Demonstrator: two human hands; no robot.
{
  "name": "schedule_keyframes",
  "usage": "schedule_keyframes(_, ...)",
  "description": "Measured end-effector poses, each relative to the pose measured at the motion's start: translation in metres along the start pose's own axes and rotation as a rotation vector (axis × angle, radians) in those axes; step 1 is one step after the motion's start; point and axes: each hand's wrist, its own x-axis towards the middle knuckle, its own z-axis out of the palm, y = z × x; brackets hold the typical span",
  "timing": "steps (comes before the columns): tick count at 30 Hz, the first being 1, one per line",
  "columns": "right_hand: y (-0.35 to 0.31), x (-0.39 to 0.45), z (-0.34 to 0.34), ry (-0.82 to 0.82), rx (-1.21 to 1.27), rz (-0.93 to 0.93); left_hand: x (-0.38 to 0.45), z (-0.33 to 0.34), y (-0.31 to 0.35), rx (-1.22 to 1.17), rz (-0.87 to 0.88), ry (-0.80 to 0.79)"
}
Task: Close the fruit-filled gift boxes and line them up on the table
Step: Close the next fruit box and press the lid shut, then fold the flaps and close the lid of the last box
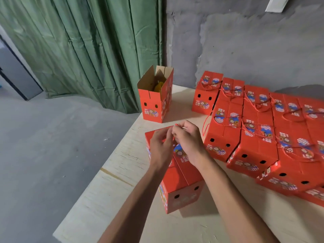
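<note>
Head view, read from left to right: a green curtain (pixel 78 50) hangs across the upper left of the frame, and below it bare grey floor runs to the edge of the pale wooden table (pixel 122 172). Just right of the curtain, at upper centre, one open gift box (pixel 154 100) stands with its flaps up and yellow fruit showing inside. At centre, the closed gift box (pixel 182 183) sits under both hands. The left hand (pixel 160 146) has its fingers curled and pinching at the red cord handle (pixel 176 125) on the lid; the right hand (pixel 188 142) pinches the same cord just beside it. Further right, filling the right side of the frame, rows of finished boxes (pixel 263 137) stand touching one another, cords lying across their tops. The box looks like stiff printed cardboard, likely weighty with fruit, so the thin cord may bite or slip; a surer hold would be with palms on its two side walls, kept upright.
</note>
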Motion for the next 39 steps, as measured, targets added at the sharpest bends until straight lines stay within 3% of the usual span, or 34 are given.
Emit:
schedule_keyframes(10,-0.006,0.124,-0.008,0.295,0.012,-0.007,0.138,0.048,-0.011,-0.004,0.038,-0.336)
schedule_keyframes(20,0.014,0.227,-0.044,0.497,0.004,-0.056,0.232,0.122,-0.028,0.012,-0.006,-0.44)
schedule_keyframes(27,0.024,0.279,-0.074,0.524,-0.027,-0.153,0.276,0.171,-0.036,-0.059,-0.047,-0.489)
schedule_keyframes(39,0.044,0.311,-0.091,0.635,-0.109,-0.121,0.312,0.198,-0.06,-0.099,-0.079,-0.679)
